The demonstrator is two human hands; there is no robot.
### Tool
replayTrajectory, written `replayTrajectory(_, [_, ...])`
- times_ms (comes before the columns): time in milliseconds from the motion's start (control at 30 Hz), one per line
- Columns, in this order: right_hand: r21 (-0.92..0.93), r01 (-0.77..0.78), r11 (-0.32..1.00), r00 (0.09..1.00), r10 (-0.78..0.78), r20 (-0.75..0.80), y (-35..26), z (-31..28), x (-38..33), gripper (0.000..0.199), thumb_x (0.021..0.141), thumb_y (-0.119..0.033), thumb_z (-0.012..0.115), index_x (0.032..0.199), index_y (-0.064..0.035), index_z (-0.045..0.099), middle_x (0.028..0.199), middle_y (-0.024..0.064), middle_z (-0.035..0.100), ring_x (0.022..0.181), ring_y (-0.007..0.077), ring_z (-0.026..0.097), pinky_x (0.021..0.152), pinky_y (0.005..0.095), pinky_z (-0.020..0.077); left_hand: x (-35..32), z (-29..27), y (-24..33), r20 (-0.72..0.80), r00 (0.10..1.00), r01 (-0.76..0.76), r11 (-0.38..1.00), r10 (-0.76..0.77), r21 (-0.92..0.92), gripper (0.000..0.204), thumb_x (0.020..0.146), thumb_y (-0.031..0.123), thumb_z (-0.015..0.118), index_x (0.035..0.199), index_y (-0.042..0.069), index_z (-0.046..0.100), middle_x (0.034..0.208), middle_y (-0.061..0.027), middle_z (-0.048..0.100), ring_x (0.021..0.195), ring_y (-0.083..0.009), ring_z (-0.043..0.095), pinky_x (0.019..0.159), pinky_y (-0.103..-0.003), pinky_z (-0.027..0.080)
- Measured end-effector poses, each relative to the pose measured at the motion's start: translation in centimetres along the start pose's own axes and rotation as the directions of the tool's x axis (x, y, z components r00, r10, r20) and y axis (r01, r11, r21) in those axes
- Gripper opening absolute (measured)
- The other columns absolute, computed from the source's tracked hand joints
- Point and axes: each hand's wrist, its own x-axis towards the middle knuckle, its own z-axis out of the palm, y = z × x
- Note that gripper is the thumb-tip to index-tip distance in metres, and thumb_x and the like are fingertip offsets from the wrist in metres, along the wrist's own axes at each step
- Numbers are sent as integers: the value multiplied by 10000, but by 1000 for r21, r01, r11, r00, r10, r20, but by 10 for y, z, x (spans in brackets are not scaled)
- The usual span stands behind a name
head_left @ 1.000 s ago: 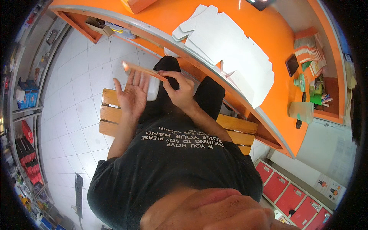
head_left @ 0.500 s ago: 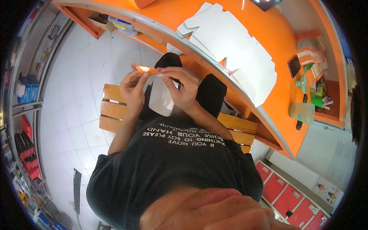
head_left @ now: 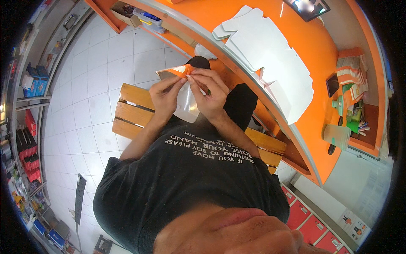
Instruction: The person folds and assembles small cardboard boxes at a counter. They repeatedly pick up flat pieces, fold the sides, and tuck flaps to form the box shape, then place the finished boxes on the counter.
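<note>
Left hand (head_left: 165, 95) and right hand (head_left: 209, 94) are meeting above our lap, and we are pinching a folded orange-and-white piece (head_left: 182, 70) between thumbs and fingertips of both. It is lying level with our far knee, its left end sticking out past the left fingers. Beneath, a translucent container (head_left: 186, 106) is showing between our hands; we are not able to tell whether any finger is touching it.

We are judging the piece to be thin, so uneven thumb pressure could be creasing or tearing it, and a loosening pinch could be dropping it onto the tiled floor (head_left: 101, 72). Shifting legs could be tipping the container.

We are sitting on a slatted wooden bench (head_left: 134, 113), and the orange counter (head_left: 192, 16) is curving close along our right, limiting that elbow. White flat cut-outs (head_left: 270, 59) are lying stacked near its edge, where a careless sleeve could be catching them. Farther along, a dark phone (head_left: 332, 85), a cloudy tub (head_left: 336, 135) and a paper stack (head_left: 350, 71) are crowding the counter.
</note>
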Motion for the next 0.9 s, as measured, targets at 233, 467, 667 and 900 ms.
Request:
replayTrajectory(233, [-85,48,995,994,-40,102,16,1,-4,189,825,25,747,1010,42,713,1082,148,683,963,280,711,830,349,591,-17,11,-26,37,982,179,869,-183,-462,297,997,72,618,1245,-90,645,1211,-171,685,1061,-184,657,927,-302,526])
replayTrajectory(467, [-79,78,994,927,-43,374,20,1,-16,352,863,-62,721,1199,22,660,1268,187,588,1195,342,590,1042,425,480,-6,-3,-44,102,919,366,730,-381,-577,332,1031,159,589,1276,-63,615,1190,-137,670,1071,-190,653,933,-330,540])
replayTrajectory(667, [306,-457,835,888,447,108,25,-5,-17,311,912,-115,723,1193,1,655,1197,144,612,1077,232,624,910,359,526,3,-26,-52,311,925,368,720,-218,-589,243,1075,218,496,1151,16,608,1074,-49,655,985,-127,617,888,-292,491])
replayTrajectory(900, [444,-601,664,795,556,243,26,-21,-21,206,932,-143,736,1069,8,709,891,35,699,837,99,657,734,248,531,20,-31,-21,359,926,236,921,-117,-309,294,1034,139,551,1287,-3,593,1198,-95,662,1077,-163,630,888,-311,521])
